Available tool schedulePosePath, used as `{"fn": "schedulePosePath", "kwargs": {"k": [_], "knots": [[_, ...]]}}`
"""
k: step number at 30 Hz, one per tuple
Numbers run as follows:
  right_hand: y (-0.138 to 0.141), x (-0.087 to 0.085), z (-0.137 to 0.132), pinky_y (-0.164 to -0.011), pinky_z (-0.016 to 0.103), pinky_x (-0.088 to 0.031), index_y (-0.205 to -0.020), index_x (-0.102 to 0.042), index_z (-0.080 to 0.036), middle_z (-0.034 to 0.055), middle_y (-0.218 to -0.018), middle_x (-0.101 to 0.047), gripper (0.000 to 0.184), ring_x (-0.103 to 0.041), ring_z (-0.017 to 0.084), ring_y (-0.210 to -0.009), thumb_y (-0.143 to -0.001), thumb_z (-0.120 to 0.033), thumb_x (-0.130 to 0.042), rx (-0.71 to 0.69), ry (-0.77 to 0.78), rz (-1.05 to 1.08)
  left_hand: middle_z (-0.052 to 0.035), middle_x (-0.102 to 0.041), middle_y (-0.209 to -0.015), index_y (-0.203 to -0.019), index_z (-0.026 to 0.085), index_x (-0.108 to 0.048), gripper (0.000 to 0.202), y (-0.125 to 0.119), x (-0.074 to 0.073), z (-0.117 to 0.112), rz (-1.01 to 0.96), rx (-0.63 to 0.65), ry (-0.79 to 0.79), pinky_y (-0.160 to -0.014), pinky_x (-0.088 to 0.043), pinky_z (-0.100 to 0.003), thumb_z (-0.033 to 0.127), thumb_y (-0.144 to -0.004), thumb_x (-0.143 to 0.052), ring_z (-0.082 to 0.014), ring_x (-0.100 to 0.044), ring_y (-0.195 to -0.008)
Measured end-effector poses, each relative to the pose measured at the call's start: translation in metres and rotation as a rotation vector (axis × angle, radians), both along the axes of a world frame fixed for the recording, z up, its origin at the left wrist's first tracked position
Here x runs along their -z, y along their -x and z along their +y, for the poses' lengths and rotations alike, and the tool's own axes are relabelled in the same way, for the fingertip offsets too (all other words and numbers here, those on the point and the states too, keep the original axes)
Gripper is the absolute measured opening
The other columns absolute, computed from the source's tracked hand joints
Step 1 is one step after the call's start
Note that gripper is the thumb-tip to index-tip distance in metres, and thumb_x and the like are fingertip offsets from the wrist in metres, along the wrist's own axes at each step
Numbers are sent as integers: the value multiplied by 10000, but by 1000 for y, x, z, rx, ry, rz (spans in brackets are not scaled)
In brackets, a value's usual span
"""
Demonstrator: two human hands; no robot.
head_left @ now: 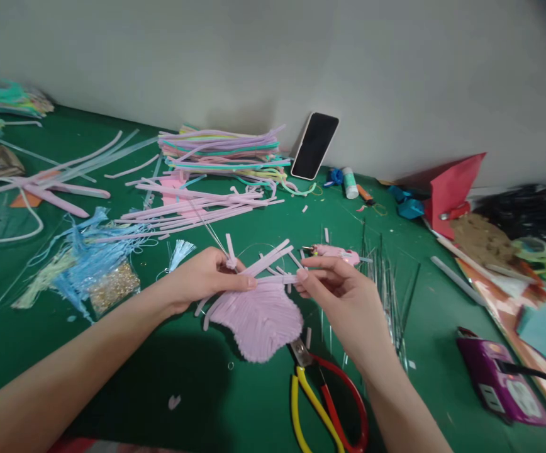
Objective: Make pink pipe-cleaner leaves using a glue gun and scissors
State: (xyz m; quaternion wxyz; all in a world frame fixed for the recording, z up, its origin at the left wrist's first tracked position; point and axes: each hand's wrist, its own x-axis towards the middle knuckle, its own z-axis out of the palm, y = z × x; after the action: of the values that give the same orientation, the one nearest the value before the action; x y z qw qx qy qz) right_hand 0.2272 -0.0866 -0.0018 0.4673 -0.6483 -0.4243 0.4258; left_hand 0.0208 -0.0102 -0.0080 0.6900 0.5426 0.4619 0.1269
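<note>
A lilac leaf-shaped piece made of pipe cleaners (266,321) hangs between my hands over the green table. My left hand (216,277) pinches its upper left part, the thumb lying across the strips. Loose pipe cleaner ends stick up past the fingers. With thumb and fingertips, my right hand (336,286) grips the end of a lilac pipe cleaner (285,279) at the piece's upper right. Just below the piece lie pliers (327,396) with one red and one yellow handle. Behind my right fingers rests a pink glue gun (336,253), partly hidden.
Bundled pastel pipe cleaners (221,151) lie at the back near a phone (315,146) leaning on the wall. Blue tassels (84,251) and a bag of gold beads (112,286) are left. Thin wires (390,296) and a purple box (502,377) with a cord sit right.
</note>
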Motion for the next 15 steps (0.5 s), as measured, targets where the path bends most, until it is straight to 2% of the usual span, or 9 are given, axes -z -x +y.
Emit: {"fn": "schedulePosePath", "kwargs": {"k": [7, 15], "knots": [[2, -1, 1, -608, 301, -582, -862, -667, -183, 16, -690, -705, 226, -666, 147, -606, -721, -349, -729, 17, -45, 28, 35, -605, -634, -673, 159, -671, 198, 1, -3, -4, -121, 54, 54, -538, -366, -185, 305, -640, -800, -89, -518, -596], [3, -6, -4, -588, 262, -577, -849, -677, -188, 7, -685, -700, 185, -663, 130, -602, -733, -324, -726, 35, -72, -11, 19, -613, -620, -655, 145, -659, 238, -1, -3, -4, -98, -18, 34, -533, -386, -195, 328, -624, -807, -102, -548, -588]]}}
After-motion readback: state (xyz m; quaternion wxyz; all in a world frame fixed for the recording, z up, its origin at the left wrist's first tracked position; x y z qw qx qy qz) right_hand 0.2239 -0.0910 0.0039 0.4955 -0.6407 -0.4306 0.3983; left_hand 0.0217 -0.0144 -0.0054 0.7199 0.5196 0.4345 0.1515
